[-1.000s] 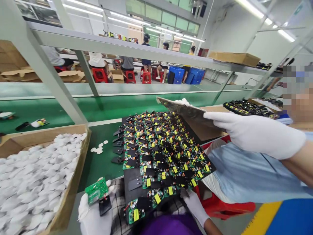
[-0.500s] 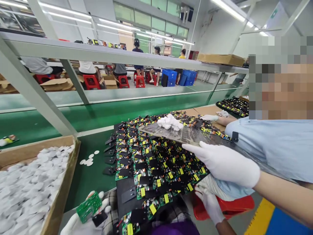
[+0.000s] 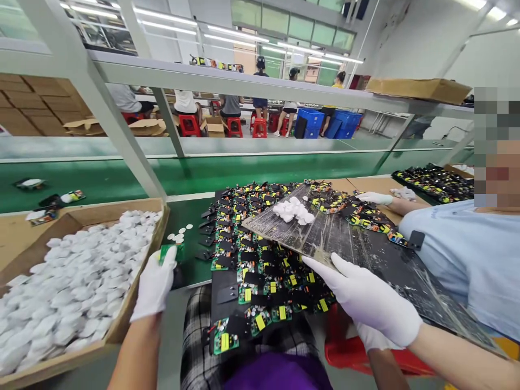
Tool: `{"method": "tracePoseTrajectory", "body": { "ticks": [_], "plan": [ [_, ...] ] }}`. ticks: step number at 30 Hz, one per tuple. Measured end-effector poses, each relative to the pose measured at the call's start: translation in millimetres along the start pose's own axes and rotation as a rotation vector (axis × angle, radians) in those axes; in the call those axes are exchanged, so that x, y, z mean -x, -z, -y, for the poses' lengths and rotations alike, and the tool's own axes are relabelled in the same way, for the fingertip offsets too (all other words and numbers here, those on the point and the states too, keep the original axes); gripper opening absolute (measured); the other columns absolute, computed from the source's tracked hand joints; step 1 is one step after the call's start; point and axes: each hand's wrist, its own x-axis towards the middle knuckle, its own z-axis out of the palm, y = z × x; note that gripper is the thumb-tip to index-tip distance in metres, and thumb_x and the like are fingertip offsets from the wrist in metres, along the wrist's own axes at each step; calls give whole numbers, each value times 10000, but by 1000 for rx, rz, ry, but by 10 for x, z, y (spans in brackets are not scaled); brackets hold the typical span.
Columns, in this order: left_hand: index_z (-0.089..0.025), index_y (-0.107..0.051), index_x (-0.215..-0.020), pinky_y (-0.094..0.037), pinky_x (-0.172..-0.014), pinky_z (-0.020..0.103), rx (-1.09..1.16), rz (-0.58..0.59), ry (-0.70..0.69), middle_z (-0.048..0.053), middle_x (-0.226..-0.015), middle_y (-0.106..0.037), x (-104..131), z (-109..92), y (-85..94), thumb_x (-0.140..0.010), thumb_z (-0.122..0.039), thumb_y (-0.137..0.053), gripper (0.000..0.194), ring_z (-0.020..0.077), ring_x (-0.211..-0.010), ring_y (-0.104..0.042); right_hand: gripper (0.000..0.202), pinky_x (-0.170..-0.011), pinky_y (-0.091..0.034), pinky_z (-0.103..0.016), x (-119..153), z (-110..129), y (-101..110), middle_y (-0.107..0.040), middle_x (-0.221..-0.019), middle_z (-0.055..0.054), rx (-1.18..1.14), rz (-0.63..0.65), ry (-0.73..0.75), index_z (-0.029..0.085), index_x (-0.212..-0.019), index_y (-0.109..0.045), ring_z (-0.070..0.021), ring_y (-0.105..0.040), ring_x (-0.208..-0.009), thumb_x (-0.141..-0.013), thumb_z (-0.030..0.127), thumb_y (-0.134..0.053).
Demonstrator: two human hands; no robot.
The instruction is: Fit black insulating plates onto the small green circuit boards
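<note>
Left fingers (image 3: pixel 171 257) moved forward, closed on circuit board (image 3: pixel 179 252).

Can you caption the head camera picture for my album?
A gloved left hand holds a green circuit board beside a box of white pieces.

Bright light is cast by tube lights (image 3: pixel 238 33) above the shelf (image 3: pixel 227 80); pale glare is spread on the green belt (image 3: pixel 244 172) below.
</note>
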Motion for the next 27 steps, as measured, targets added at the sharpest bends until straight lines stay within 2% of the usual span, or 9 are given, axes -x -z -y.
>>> {"method": "tracePoseTrajectory", "body": {
  "ticks": [4,8,10,11,13,15,18,23,27],
  "plan": [
    [-119,-663,-924,-395,-1001,652,-210,10,-44,263,-1069,-687,-300,-203,-137,-741,-439,-639,369,502,-1192,-563,773,-798,-623,-305,-37,33,56,-703,-1218,-128,-52,27,-11,284,-1498,-451,-218,-745,-903,-795,-37,-472],
    [-73,-543,-1295,-350,-1071,633,-283,-97,-407,274,-1324,-582,-273,-951,-258,-821,-531,-571,660,485,-1299,-480,745,-855,-600,-297,-66,75,97,-677,-1282,-120,-151,49,-49,299,-1482,-475,-227,-730,-1016,-813,-28,-453],
    [-131,-548,-1334,-362,-1123,513,-121,179,-717,192,-1360,-599,-245,-1530,-451,-840,-544,-578,645,370,-1288,-529,743,-889,-585,-295,-79,82,108,-660,-1318,-116,-177,71,-49,298,-1488,-467,-225,-716,-1066,-818,-24,-448],
    [-159,-559,-1340,-355,-1136,488,-83,415,-869,164,-1416,-568,-238,-1820,-593,-835,-548,-595,639,345,-1313,-512,744,-907,-578,-292,-87,83,114,-655,-1329,-113,-178,78,-43,295,-1492,-461,-222,-708,-1089,-820,-25,-448],
    [-176,-583,-1340,-288,-1160,537,-157,770,-1118,173,-1513,-475,-232,-2302,-939,-705,-587,-734,771,396,-1408,-385,734,-942,-564,-282,-105,84,127,-653,-1338,-109,-173,72,-27,282,-1491,-463,-212,-690,-1130,-828,-31,-456],
    [-166,-591,-1338,-263,-1158,565,-198,979,-1223,191,-1439,-549,-227,-2561,-1287,-582,-572,-829,891,426,-1415,-356,700,-974,-551,-275,-128,92,134,-654,-1343,-106,-180,52,-9,265,-1478,-483,-207,-677,-1159,-843,-30,-472],
    [-162,-679,-1204,-419,-1056,464,-125,1164,-1126,169,-1199,-690,-211,-2527,-1626,-511,-534,-871,809,367,-1211,-572,660,-1018,-531,-285,-167,127,111,-650,-1355,-88,-236,32,18,255,-1461,-504,-207,-666,-1183,-862,-22,-495],
    [-199,-723,-1013,-495,-908,409,37,1052,-962,97,-992,-706,-185,-2136,-1703,-572,-470,-851,534,266,-924,-653,682,-1137,-442,-379,-206,199,25,-598,-1423,-65,-299,39,100,244,-1465,-493,-231,-552,-1334,-844,-40,-503],
    [-185,-644,-1016,-515,-641,279,319,963,-696,37,-844,-649,-186,-2101,-1699,-640,-386,-827,464,143,-680,-591,674,-1104,-475,-358,-182,185,54,-590,-1422,-124,-317,80,53,165,-1461,-499,-235,-606,-1267,-827,-62,-492]
  ]
}}
